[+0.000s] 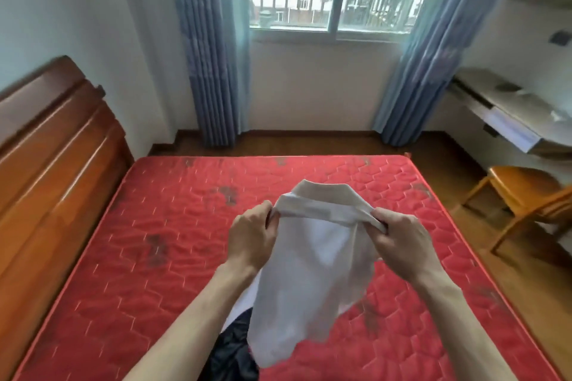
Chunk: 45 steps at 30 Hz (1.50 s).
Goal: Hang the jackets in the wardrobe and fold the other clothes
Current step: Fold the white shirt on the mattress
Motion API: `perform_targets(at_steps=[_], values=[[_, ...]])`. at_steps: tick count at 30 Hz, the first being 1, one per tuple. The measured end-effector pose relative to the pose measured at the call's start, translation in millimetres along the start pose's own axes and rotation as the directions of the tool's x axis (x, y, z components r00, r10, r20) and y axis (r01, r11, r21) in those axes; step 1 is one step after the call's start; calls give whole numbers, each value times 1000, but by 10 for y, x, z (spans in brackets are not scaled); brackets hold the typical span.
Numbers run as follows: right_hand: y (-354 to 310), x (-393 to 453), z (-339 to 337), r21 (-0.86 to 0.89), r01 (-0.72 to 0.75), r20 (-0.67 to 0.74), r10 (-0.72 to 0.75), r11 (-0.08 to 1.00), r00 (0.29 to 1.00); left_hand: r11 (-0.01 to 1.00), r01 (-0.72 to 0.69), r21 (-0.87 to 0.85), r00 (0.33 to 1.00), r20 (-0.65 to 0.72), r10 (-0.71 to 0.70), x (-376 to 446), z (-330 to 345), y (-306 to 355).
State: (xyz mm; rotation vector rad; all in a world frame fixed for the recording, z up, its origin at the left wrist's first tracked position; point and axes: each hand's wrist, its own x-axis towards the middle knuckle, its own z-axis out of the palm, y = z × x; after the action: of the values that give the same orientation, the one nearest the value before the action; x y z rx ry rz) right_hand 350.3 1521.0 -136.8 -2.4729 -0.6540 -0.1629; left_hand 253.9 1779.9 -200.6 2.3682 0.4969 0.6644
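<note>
Two bare hands hold a white collared cotton shirt [312, 260] up at centre frame, above a red quilted mattress [148, 244]. Left hand [252, 237] and right hand [399, 240] each pinch one end of the shirt's top edge, fingers curled tight on the cloth. Its body hangs down over a dark crumpled garment [230, 353] at bottom centre. One wooden chair [523, 195] stands at right.

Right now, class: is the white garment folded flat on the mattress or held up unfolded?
Held up, unfolded: the left hand and right hand grip the white garment by its top edge, the rest hanging loose above the mattress.
</note>
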Motion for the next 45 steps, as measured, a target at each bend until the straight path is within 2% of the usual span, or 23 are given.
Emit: perform_targets(at_steps=[3,6,8,9,11,13,14,17,19,23,25,27,30,33,36,39,42,45], values=[[274,-57,-152,99,-77,25,75,992,997,999,22,34,997,73,-24,-31,357,496],[590,-87,-271,125,-124,68,116,984,991,996,71,63,986,148,-79,-155,732,963],[803,-103,-361,141,-122,93,110,982,990,989,142,-40,965,230,-129,-242,965,1297],[900,-114,-406,152,-107,114,90,983,989,960,226,-168,935,313,-165,-279,1066,1477],[1098,-143,-532,172,-44,178,12,984,984,791,458,-404,837,497,-231,-328,1271,1872],[1203,-157,-596,191,13,227,-57,982,972,620,623,-476,738,620,-266,-351,1412,2091],[1309,-159,-661,205,30,244,-81,978,966,580,662,-474,707,651,-275,-363,1506,2212],[1559,-167,-779,223,69,308,-138,972,941,477,734,-485,658,680,-322,-397,1738,2451],[1671,-232,-800,267,95,327,-183,959,927,420,747,-515,659,652,-374,-408,1849,2552],[1874,-481,-809,430,28,405,-220,902,888,440,720,-536,691,613,-383,-388,1913,2644],[1976,-612,-825,540,1,393,-253,842,884,474,691,-545,719,583,-378,-383,1867,2627],[2077,-697,-875,625,27,282,-258,780,924,525,646,-554,754,570,-326,-360,1764,2609],[2275,-673,-969,640,46,40,-93,767,995,561,592,-578,777,594,-208,-288,1527,2628],[2430,-384,-992,682,-31,-19,60,731,998,591,535,-604,779,623,-70,-173,1240,2706],[2486,-54,-861,620,-145,141,71,771,987,638,482,-601,774,633,11,-76,970,2785],[2447,125,-682,584,-203,352,-21,786,936,636,482,-603,760,649,39,16,745,2842],[2201,187,-542,678,-291,513,-151,675,845,623,490,-609,730,678,88,101,550,2898],[1941,141,-415,725,-356,571,-226,589,790,583,499,-641,718,682,135,155,369,2906]])
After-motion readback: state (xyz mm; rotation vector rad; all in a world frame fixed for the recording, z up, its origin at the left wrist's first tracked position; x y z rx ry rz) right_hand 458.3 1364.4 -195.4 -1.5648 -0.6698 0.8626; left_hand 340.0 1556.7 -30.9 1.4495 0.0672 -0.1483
